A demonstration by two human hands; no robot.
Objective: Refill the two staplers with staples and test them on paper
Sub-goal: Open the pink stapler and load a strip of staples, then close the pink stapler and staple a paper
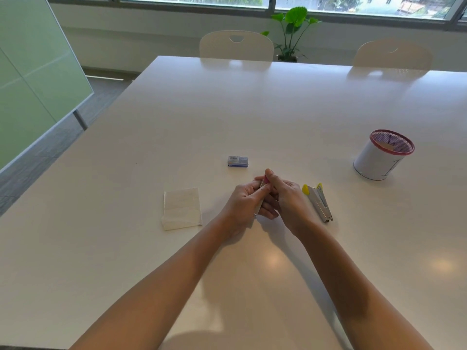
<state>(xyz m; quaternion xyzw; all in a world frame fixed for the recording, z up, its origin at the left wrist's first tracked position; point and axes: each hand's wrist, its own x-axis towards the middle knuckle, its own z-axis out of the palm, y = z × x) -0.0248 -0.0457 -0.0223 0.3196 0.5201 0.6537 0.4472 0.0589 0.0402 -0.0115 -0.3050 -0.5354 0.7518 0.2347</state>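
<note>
Surface (pixel 252 102): white, glossy, filling most of the view.

Left hand (pixel 243 199) and right hand (pixel 285 198): together at the centre, both clamped on one stapler (pixel 262 188), a slim metal body with a pink tip showing between the fingers, held off the surface. Most of it is hidden by the fingers; whether it is opened up cannot be told.

Second stapler (pixel 319 202): metal with yellow ends, lying flat at 3 o'clock of the hands, just beside the right hand, apart from it.

Staple box (pixel 238 161): small, blue-grey, barcode on top, at 11 o'clock of the hands, near.

Folded paper (pixel 181 208): white, at 9 o'clock of the hands, lying flat.

Pen cup (pixel 382 155): white body, red rim, mesh inside, at 2 o'clock, well apart.

Two chairs (pixel 236 46) at the far edge; potted plant (pixel 293 29) behind them.
</note>
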